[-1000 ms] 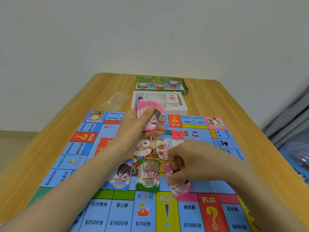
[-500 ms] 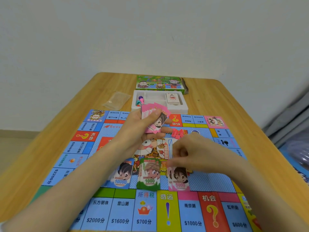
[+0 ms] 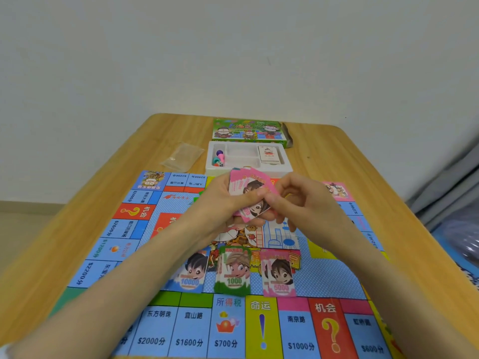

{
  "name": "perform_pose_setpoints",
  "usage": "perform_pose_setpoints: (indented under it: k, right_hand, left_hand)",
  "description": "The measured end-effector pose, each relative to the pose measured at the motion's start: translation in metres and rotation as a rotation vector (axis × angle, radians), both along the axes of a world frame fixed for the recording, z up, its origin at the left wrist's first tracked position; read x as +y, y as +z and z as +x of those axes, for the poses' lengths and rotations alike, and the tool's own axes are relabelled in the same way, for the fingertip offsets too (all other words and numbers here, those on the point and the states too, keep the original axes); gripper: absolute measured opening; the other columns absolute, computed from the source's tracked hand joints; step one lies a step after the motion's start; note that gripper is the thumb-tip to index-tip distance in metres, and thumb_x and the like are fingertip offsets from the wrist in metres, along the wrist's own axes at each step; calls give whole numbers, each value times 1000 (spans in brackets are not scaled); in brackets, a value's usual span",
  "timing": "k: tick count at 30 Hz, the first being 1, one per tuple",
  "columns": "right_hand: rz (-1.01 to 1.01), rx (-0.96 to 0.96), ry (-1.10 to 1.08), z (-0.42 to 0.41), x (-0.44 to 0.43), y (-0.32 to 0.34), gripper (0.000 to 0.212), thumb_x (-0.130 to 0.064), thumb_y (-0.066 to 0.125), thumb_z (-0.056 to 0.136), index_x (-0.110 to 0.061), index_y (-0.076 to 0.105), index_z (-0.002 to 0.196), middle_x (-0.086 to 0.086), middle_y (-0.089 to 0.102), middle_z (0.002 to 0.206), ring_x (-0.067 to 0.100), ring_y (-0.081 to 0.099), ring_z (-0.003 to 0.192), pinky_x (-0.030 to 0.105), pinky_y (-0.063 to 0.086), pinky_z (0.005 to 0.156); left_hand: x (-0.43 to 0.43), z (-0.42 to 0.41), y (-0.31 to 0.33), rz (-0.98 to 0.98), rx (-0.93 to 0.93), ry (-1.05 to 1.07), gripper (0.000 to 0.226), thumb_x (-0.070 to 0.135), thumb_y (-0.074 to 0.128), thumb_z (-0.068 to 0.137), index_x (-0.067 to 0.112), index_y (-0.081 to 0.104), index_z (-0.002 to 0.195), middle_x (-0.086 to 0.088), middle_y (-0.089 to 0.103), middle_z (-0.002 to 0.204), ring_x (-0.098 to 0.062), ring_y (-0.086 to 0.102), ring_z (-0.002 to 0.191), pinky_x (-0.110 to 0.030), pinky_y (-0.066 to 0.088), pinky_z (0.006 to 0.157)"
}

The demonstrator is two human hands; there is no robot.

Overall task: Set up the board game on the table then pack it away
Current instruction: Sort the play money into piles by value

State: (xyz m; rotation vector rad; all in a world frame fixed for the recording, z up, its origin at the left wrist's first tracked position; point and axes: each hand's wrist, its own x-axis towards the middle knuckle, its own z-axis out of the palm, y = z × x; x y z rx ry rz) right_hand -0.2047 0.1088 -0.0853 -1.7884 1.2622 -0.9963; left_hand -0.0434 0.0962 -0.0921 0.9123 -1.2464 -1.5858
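Observation:
The game board (image 3: 160,330) lies unfolded on the wooden table (image 3: 363,161). My left hand (image 3: 220,200) grips a stack of pink play-money notes (image 3: 246,187) above the board's middle. My right hand (image 3: 303,200) meets it, and its thumb and fingers pinch the front pink note. Three money piles lie in a row on the board nearer me: a blue 10000 pile (image 3: 191,273), a green 1000 pile (image 3: 234,273) and a pink 5000 pile (image 3: 280,275).
Beyond the board stands a white plastic tray (image 3: 241,156) holding colourful pawns and dice (image 3: 219,158) and a card deck (image 3: 268,154). The green game box (image 3: 248,130) sits behind it. An empty clear plastic bag (image 3: 184,156) lies to the tray's left.
My right hand let go of a pink note on the 5000 pile, then rose to the stack in my left hand. It now pinches the front note.

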Motion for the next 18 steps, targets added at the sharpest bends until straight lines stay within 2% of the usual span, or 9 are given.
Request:
perform_pose_setpoints:
  k: [3, 6, 8, 11, 14, 16, 18]
  right_hand:
    - [-76, 12, -76, 0, -3, -4, 13, -14, 65, 86, -12, 57, 77, -4, 61, 66, 5, 56, 54, 26, 44, 53]
    - [-149, -35, -142, -4, -5, -3, 14, -7, 67, 84, -10, 57, 75, 4, 64, 72, 8, 58, 57, 29, 48, 55]
    - [-142, -133, -157, -8, -6, 1, 13, -2, 66, 83, -9, 57, 77, 11, 66, 73, 8, 58, 56, 23, 46, 50]
    - [-111, -220, -138, -15, -7, 9, 12, 0, 61, 86, -11, 63, 82, 11, 67, 72, 6, 57, 53, 19, 44, 47]
    - [-73, -246, -107, -18, -5, 16, 18, -2, 59, 87, -14, 68, 78, 2, 66, 61, 5, 49, 47, 18, 39, 45]
    - [14, -120, -7, -21, -3, 19, 19, -2, 60, 87, -14, 69, 76, 2, 64, 56, 6, 45, 46, 17, 36, 45]
    - [132, 113, 140, -26, -3, 21, 15, -4, 61, 88, -10, 69, 77, 14, 66, 64, 7, 47, 49, 18, 36, 47]
  left_hand:
    - [0, 0, 0, 33, 13, -36, 16, 20, 59, 88, 12, 60, 101, -8, 73, 78, -20, 71, 63, -21, 55, 52]
    - [-1, 1, 1, 53, 36, -35, 15, 24, 53, 93, 13, 59, 102, -7, 73, 79, -20, 71, 63, -23, 57, 53]
    - [-3, 2, 0, 24, -27, 9, 17, 25, 54, 92, 14, 59, 103, -6, 72, 74, -20, 68, 58, -26, 55, 50]
    - [-6, 4, -4, -20, -92, 84, 9, 25, 57, 91, 19, 63, 93, -2, 70, 68, -19, 61, 51, -28, 47, 49]
    - [-6, 3, -3, -37, -63, 119, 7, 22, 57, 91, 17, 61, 93, 0, 74, 80, -17, 63, 54, -26, 50, 47]
    - [-6, 3, -2, -39, -44, 133, 8, 21, 56, 93, 15, 59, 96, -1, 74, 82, -14, 65, 54, -24, 52, 46]
    - [-6, 4, -1, -45, -26, 140, 7, 19, 55, 93, 14, 58, 97, -1, 74, 82, -14, 66, 55, -22, 53, 46]
